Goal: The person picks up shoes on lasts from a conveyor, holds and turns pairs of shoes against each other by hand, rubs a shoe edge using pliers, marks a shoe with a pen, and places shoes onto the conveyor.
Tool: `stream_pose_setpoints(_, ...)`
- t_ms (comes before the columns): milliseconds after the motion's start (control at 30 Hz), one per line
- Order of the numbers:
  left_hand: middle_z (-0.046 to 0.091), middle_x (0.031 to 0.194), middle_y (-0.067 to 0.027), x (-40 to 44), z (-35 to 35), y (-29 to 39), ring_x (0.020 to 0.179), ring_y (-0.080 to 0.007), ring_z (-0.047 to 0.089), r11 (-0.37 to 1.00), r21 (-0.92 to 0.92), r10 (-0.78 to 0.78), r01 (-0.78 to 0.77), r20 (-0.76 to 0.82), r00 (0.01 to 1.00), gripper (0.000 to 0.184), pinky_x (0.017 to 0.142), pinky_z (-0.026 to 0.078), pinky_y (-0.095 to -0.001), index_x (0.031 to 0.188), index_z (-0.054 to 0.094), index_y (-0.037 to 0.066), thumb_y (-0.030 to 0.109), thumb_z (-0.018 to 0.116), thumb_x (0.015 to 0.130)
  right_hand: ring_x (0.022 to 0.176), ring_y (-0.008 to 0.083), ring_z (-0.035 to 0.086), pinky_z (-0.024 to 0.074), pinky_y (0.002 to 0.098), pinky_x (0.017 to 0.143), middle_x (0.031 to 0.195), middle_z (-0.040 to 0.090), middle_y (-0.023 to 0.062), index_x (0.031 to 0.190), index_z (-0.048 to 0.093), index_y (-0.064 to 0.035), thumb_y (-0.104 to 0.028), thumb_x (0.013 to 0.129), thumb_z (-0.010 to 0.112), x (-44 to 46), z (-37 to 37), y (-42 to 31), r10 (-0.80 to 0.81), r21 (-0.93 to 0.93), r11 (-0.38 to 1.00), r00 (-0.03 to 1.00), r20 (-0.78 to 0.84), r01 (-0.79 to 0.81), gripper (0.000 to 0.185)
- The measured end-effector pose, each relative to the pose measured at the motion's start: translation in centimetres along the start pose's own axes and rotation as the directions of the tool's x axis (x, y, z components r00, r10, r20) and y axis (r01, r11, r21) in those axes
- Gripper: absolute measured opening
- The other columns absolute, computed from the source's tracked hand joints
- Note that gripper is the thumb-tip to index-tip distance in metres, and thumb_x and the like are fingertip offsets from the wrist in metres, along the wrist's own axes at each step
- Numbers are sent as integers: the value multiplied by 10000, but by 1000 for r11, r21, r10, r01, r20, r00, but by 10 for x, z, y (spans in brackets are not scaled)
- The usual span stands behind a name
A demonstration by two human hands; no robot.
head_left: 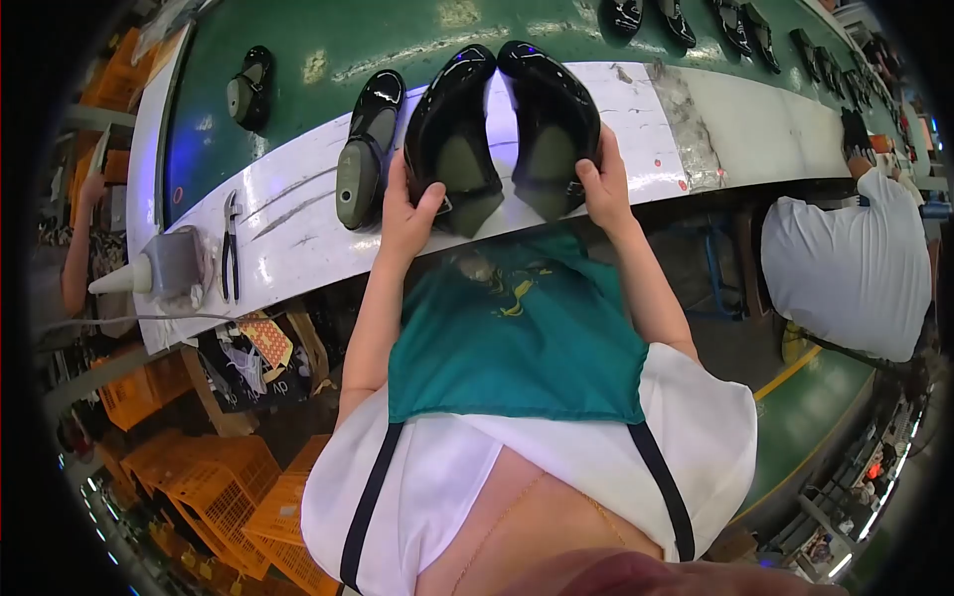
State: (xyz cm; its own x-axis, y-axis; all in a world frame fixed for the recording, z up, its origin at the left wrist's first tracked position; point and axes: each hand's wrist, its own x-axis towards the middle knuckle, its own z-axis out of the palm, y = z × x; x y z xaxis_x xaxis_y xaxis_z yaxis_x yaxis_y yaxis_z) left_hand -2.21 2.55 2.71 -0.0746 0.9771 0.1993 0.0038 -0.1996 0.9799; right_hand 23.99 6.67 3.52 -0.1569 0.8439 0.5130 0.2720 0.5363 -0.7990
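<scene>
Two hands (408, 221), two held shoes (443, 107) — third shoe (377, 111) just beside

Surface (298, 233): left shoe (437, 109) and right shoe (568, 104) side by side at near edge, toes away from the wearer. Third shoe (378, 124) just left of left shoe. Pliers (231, 253) farther left, bottle (177, 266) left of pliers, near the corner. Lone shoe (252, 87) farther back, left. Row of shoes (733, 28) running off back right. Below surface, left: box (221, 409), then crates (221, 477). Person (845, 263) at near side, right.
</scene>
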Motion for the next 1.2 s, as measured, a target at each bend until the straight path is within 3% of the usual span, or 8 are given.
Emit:
stream_pose_setpoints(67, 538, 1249, -132, 1, -5, 1, 1137, -217, 529, 968, -234, -65, 90, 110, 992, 571, 957, 426, -326, 1369, 387, -10, 339, 491, 929, 1106, 294, 563, 422, 355, 962, 1240, 552, 180, 1363, 394, 5, -375, 954, 491, 1, 3, 2, 341, 428, 824, 928, 147, -371, 568)
stream_pose_setpoints(100, 560, 1198, -139, 2, -9, -4, 1052, -225, 564, 760, -549, -147, 348, 376, 915, 570, 879, 464, -332, 1355, 406, -2, 374, 471, 932, 899, 249, 610, 487, 334, 813, 1060, 602, 154, 1349, 417, -14, -395, 951, 473, -3, 5, -7, 717, 700, 172, 575, 394, -693, 554)
stream_pose_setpoints(267, 559, 1037, -168, -8, 2, 20, 811, -244, 545, 72, -764, -68, 641, 637, 768, 567, 642, 505, -332, 1328, 445, 40, 406, 507, 898, 839, 236, 602, 520, 325, 685, 979, 577, 171, 1313, 454, -73, -373, 927, 504, -7, 5, -17, 293, 701, 87, 691, 661, -708, 492)
stream_pose_setpoints(333, 548, 1071, -182, -6, 3, 7, 814, -248, 534, -41, -738, -26, 674, 675, 738, 580, 661, 509, -344, 1340, 430, 32, 398, 518, 899, 789, 222, 598, 509, 306, 644, 979, 577, 167, 1306, 467, -59, -367, 932, 503, -3, 13, -28, 64, 640, -448, 692, 719, -624, 486)
stream_pose_setpoints(433, 531, 1143, -211, 2, 3, 1, 855, -273, 541, -165, -707, 7, 688, 696, 718, 613, 732, 521, -383, 1364, 400, 11, 397, 530, 906, 854, 261, 622, 540, 343, 703, 1035, 585, 182, 1309, 456, -8, -355, 938, 500, -5, 20, -17, 21, 560, -599, 688, 725, -572, 510)
stream_pose_setpoints(867, 489, 1332, -152, 59, 30, 40, 1211, -295, 484, -44, -824, -187, 564, 562, 806, 455, 1054, 391, -467, 1353, 426, 46, 339, 305, 1026, 1255, 261, 457, 355, 436, 1085, 1378, 464, 119, 1371, 417, -53, -272, 1029, 288, 41, 24, -13, 261, 783, -390, 758, 598, -484, 426)
stream_pose_setpoints(967, 472, 1366, -129, 62, 42, 67, 1262, -281, 453, 285, -802, -563, 525, 303, 769, 541, 1072, 366, -457, 1369, 414, 71, 443, 225, 1024, 1252, 262, 459, 362, 436, 1080, 1364, 478, 123, 1344, 444, -47, -264, 1026, 298, 56, 24, -43, 526, 831, -203, 658, 538, -518, 412)
stream_pose_setpoints(1200, 509, 1328, -122, 64, 33, 50, 1223, -274, 486, 186, -828, -524, 528, 371, 767, 443, 1056, 391, -470, 1331, 457, 80, 370, 335, 1019, 1247, 265, 467, 366, 442, 1076, 1353, 492, 121, 1342, 451, -49, -265, 1019, 315, 49, 27, -13, 217, 737, -457, 740, 636, -499, 411)
